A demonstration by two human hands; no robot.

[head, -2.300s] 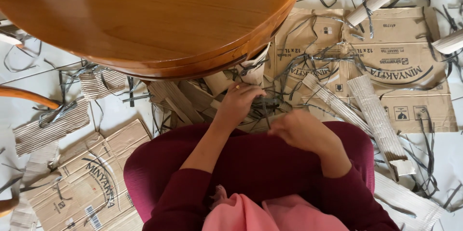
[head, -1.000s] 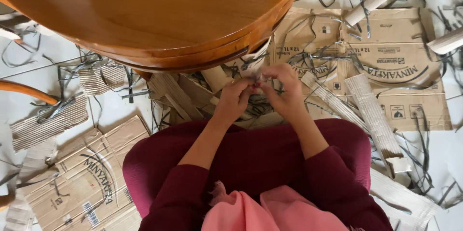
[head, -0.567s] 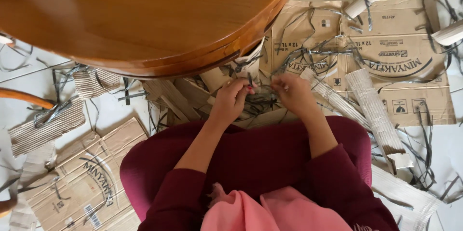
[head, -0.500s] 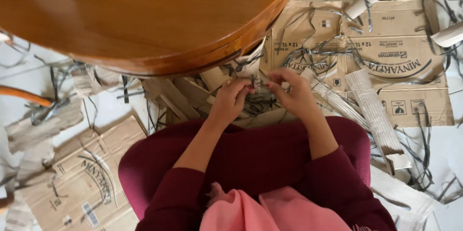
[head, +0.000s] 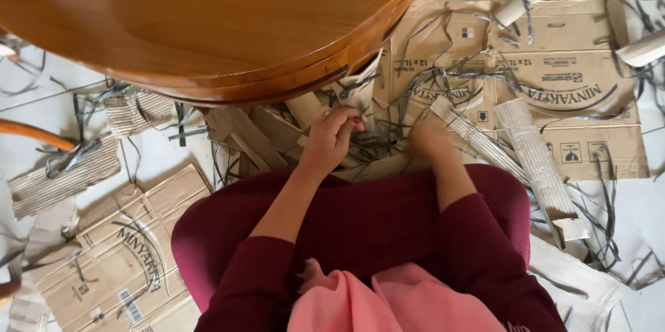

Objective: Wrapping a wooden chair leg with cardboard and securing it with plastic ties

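I sit on the floor in dark red clothes, looking down past a pink scarf. My left hand (head: 334, 139) is pinched shut on thin dark strips of plastic strapping (head: 377, 145) just under the edge of a round wooden table (head: 208, 20). My right hand (head: 429, 141) rests closed, knuckles up, on the same tangle of strips and cardboard pieces in front of my knees. What its fingers hold is hidden. Rolled strips of corrugated cardboard (head: 533, 159) lie right of it.
Flattened brown cardboard boxes (head: 554, 82) cover the white tiled floor at the right, and another flattened box (head: 118, 263) lies at the lower left. Torn corrugated pieces (head: 62, 176) and loose dark straps are scattered all around. A curved orange wooden bar (head: 31, 134) enters from the left.
My hands met over the strap tangle, then drew slightly apart. The right hand has lowered onto the pile. The view has shifted a little.
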